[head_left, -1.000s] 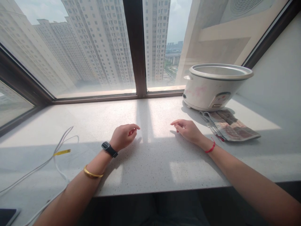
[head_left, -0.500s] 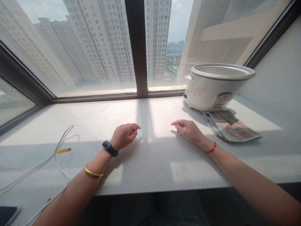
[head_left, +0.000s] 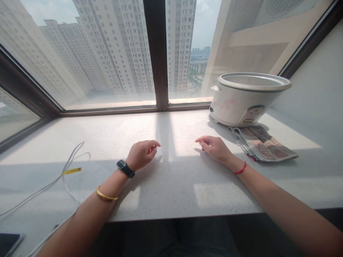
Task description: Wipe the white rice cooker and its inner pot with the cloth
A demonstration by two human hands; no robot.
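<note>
Both of my hands hover over or rest on the pale speckled sill (head_left: 166,192), with a gap between them. My left hand (head_left: 142,154) is loosely curled, index finger pointing right and thumb a little apart; it holds nothing. A black watch (head_left: 125,168) and a gold bangle (head_left: 105,195) are on that arm. My right hand (head_left: 214,147) mirrors it, index finger pointing left, thumb apart, nothing held. Around its wrist runs a red cord (head_left: 241,168). Nearest to this hand lies a folded checked cloth (head_left: 265,142), partly under a white rice cooker (head_left: 235,103) without a lid.
A white cable (head_left: 48,185) with a yellow tag (head_left: 71,171) trails across the left side of the sill, passing by my left forearm. The corner of a dark flat device (head_left: 9,244) shows at lower left. Dark-framed windows (head_left: 158,53) stand behind the sill.
</note>
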